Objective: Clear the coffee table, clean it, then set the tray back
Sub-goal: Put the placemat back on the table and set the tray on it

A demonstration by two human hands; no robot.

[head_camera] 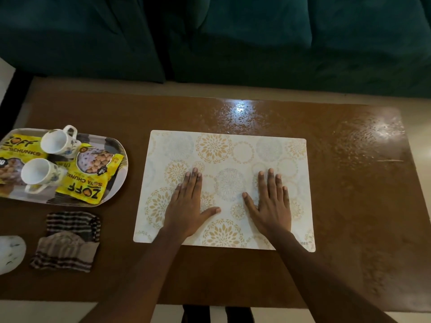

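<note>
Flat and spread on the placemat (233, 164): left hand (186, 206) and right hand (271, 203), palms down, fingers (194, 180) extended, thumbs angled toward each other, gripping nothing. Both resting on the near half of the mat, left hand left of its middle, right hand right of it, a bare patch of mat between. Forearms reaching in over the near edge of the tabletop (349, 206).

Placemat pale, printed with gold and grey-blue round floral motifs, lying square to the tabletop near its middle, closer to the near edge than to the far one. Brown tabletop around it glossy, with light glare toward the far edge and far-right corner.

At the left edge of the tabletop, well apart from the mat: tray (116, 183), oval-cornered, carrying two white floral cups (59, 143) lying on their sides, openings toward the camera, and two yellow snack packets (86, 192) printed "ZOFF" and "SOYA CHUNKS". One cup toward the tray's far side, the other (38, 171) nearer, both partly on top of the packets.

Just beyond the tray's near side, toward the near-left corner: striped cloth (67, 243), brown and dark, crumpled in a loose fold. Beside it, at the picture's left border: a white rounded object (10, 252), cut off, not identifiable.

Beyond the far edge: dark green sofa (233, 43).
</note>
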